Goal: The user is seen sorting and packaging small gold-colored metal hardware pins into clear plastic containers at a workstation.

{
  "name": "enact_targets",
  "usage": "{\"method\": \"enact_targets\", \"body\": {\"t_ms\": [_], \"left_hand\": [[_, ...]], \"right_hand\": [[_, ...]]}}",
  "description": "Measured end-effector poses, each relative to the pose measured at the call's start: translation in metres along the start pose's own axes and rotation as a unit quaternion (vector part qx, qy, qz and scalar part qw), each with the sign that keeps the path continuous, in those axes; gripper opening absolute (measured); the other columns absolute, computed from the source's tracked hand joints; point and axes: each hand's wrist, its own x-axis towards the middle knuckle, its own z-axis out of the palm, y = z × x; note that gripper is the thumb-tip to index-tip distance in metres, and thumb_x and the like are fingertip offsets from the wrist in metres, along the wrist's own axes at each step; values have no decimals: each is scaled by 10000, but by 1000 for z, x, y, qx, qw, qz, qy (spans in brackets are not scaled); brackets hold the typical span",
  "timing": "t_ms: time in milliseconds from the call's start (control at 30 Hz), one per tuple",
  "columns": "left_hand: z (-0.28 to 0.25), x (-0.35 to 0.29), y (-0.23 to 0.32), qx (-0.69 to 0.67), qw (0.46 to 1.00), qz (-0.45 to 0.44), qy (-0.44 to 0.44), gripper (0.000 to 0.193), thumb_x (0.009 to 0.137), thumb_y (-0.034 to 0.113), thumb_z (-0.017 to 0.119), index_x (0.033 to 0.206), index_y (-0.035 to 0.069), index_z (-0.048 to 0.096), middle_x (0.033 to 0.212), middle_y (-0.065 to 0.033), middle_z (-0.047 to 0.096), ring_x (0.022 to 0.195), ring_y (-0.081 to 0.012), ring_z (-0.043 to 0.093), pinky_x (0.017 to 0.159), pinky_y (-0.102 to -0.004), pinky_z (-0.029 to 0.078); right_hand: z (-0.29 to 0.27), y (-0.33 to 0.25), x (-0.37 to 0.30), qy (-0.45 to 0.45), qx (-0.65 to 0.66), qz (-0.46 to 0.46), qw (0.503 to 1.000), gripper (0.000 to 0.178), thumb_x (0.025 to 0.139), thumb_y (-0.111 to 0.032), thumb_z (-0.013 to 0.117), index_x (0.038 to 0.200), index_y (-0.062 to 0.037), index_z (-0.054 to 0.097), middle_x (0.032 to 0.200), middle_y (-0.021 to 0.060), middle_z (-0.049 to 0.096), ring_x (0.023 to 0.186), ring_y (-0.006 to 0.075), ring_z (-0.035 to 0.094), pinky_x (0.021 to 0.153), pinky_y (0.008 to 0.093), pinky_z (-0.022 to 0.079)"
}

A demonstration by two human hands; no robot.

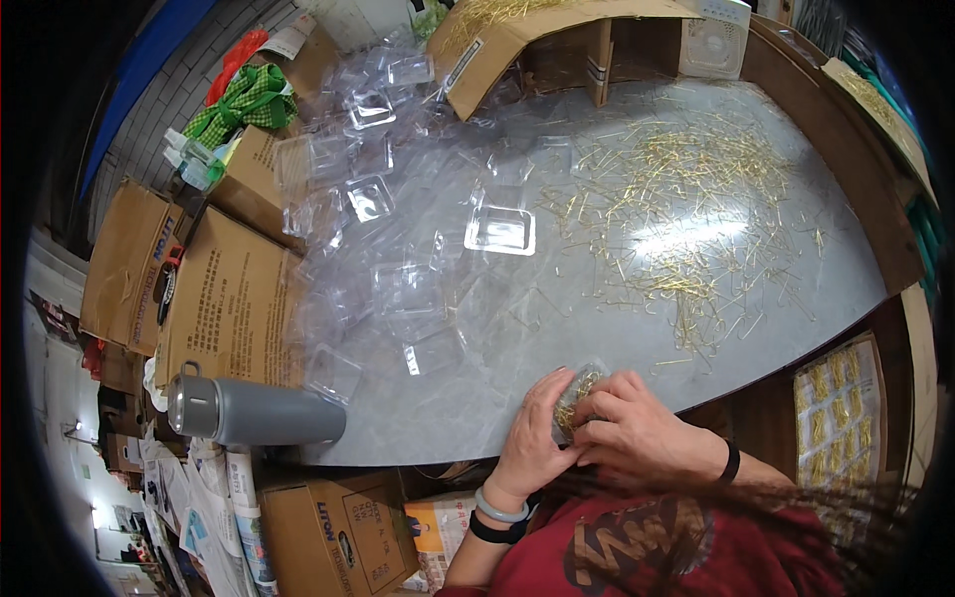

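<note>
Hands meet at the near edge of the grey table (617,328), both clamped on a small clear plastic case (577,396) packed with gold pins. The left hand (534,438) cups it from the side, fingers curled together against its wall, seemingly to keep it steady, while the right hand (637,428) lies over it, fingertips pressed down on top. Both wrists bend inward. Loose gold pins (686,189) lie scattered beyond, empty clear cases (398,249) heaped to the left, a grey flask (254,410) on its side nearby.

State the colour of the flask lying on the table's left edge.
Grey cylindrical flask, seen in the head view.
</note>
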Motion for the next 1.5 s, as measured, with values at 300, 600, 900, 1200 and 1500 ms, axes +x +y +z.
{"method": "enact_targets", "body": {"t_ms": [300, 600, 900, 1200, 1500], "left_hand": [[-2, 1, -2, -12, 1000, 2, -22, 850, 727, 150, 829, 1438, 19, 383, 1428, -201, 481, 1337, -387, 462, 1132, -452, 378], [-4, 5, 7, 2, 1000, -6, -14, 837, 727, 152, 860, 1420, 28, 408, 1394, -200, 502, 1301, -377, 500, 1091, -439, 420], [-3, 3, 7, -4, 1000, -5, 8, 827, 746, 208, 865, 1408, 16, 408, 1386, -217, 500, 1314, -409, 469, 1108, -464, 400], [-14, -25, 14, 166, 979, -73, 92, 503, 873, 218, 744, 1276, -8, 546, 1300, -189, 557, 1200, -388, 504, 1023, -466, 404], [-6, -27, 21, 182, 968, -121, 122, 93, 925, 112, 644, 959, 27, 626, 1214, -176, 570, 1154, -364, 489, 996, -450, 387]], "right_hand": [[14, -6, 2, 19, -12, 22, 1000, 182, 813, -241, 770, 931, -143, 672, 999, 23, 590, 1015, 257, 536, 900, 408, 394], [-2, 20, -8, 154, -52, 89, 983, 205, 783, -158, 781, 961, -113, 691, 1000, 38, 616, 943, 281, 551, 846, 406, 429], [5, 18, -2, 112, -140, 89, 980, 315, 820, -192, 758, 1087, -74, 640, 1336, 132, 540, 1309, 368, 444, 1038, 502, 383], [-4, 7, 3, 52, -33, 86, 994, 551, 863, -317, 719, 1308, -33, 558, 1435, 179, 492, 1360, 381, 421, 1101, 511, 354], [21, 10, 2, 56, -88, 88, 991, 445, 893, -192, 693, 1269, 1, 555, 1380, 170, 520, 1348, 371, 448, 1109, 479, 391]]}}
